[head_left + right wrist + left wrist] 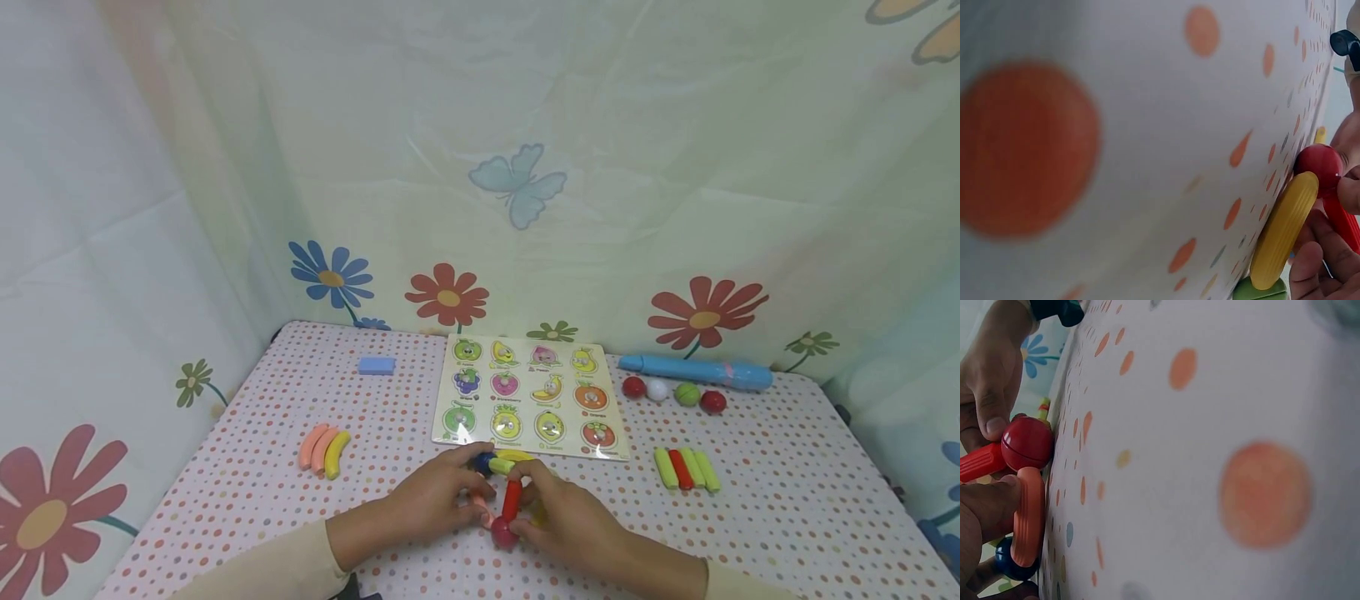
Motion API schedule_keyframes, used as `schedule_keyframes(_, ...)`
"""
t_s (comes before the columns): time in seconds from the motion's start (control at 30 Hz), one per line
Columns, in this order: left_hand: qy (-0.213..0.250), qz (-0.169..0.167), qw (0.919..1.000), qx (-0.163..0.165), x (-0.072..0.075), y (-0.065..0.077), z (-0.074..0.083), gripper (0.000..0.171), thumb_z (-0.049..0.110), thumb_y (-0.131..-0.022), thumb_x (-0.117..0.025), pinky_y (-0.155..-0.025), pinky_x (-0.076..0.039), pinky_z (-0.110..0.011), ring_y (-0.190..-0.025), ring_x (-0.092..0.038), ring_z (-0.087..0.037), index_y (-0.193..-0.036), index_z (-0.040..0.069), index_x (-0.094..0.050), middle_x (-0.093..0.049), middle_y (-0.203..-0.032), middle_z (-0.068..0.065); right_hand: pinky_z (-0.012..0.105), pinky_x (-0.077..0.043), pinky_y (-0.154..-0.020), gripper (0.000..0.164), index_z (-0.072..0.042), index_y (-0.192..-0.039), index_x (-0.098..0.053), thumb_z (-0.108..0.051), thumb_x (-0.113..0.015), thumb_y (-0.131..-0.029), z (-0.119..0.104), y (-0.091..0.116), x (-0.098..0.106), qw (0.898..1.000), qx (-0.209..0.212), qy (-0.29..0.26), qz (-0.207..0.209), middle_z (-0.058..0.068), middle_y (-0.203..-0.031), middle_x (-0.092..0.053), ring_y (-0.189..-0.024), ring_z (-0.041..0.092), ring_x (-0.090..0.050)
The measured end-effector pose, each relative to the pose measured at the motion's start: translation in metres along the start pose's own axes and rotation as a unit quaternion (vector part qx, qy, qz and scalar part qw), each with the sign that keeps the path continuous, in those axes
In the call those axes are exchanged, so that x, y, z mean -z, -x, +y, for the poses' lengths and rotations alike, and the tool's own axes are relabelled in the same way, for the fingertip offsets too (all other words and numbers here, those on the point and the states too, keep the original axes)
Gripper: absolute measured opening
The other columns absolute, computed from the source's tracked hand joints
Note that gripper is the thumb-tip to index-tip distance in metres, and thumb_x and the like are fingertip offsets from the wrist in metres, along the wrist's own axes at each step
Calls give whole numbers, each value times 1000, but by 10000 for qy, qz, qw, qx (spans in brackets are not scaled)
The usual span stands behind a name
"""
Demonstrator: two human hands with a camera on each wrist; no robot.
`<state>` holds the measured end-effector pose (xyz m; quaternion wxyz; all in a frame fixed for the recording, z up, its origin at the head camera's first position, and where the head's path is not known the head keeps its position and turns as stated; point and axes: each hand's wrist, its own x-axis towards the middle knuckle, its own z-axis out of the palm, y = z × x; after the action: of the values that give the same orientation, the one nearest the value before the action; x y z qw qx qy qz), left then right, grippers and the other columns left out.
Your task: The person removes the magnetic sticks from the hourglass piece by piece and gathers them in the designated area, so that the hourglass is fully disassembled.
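Observation:
A joined ring of toy sticks and balls sits between my hands at the table's front. My left hand (pixel 431 492) grips its curved orange stick (pixel 1029 515), thumb along the side, with the dark blue ball (pixel 1011 559) by its fingers. The right hand (pixel 566 512) pinches the straight red stick (pixel 512 501), its thumb beside the red ball (pixel 505 533). From that ball a curved yellow stick (pixel 1285 231) runs to a green ball (pixel 1260 289), as the right wrist view shows. A short light-green stick (pixel 500 466) meets the blue ball. The right hand partly hides the yellow stick in the head view.
A fruit puzzle board (pixel 531 397) lies just beyond the hands. Curved sticks (pixel 324 451) and a blue block (pixel 377 366) lie left. On the right are straight sticks (pixel 686 469), a row of balls (pixel 687 394) and a long blue tube-like object (pixel 693 371) by the curtain.

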<state>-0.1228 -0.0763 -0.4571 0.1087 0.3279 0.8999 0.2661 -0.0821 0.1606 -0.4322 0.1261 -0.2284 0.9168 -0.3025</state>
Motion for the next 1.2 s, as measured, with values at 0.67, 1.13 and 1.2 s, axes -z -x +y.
schedule_keyframes(0.67,-39,-8,10000,-2,-1,0,-1,20,40,-88,-79,-114,-38,-42,-145,-40,-22,-107,34,-77,-38,-160,5,22,-52,-68,55,-20,-131,-47,-21,-79,-87,4,-1,2,9998,86,-187,-2,-12,-99,-61,-83,5,-56)
schedule_keyframes(1.13,-140,-15,9999,-54,-1,1,-1,25,41,-89,-78,-115,-37,-41,-144,-41,-22,-112,31,-78,-37,-161,5,23,-49,-62,70,-20,-135,-45,-10,-86,-79,29,14,39,9949,-562,99,836,-12,-89,-57,-78,14,-54)
schedule_keyframes(1.2,-130,-6,9999,-77,-1,1,-1,25,40,-89,-78,-115,-37,-42,-144,-41,-22,-112,30,-78,-37,-161,5,23,-49,-63,72,-20,-136,-45,-9,-86,-78,35,18,46,9933,-623,182,954,-11,-89,-57,-78,14,-54)
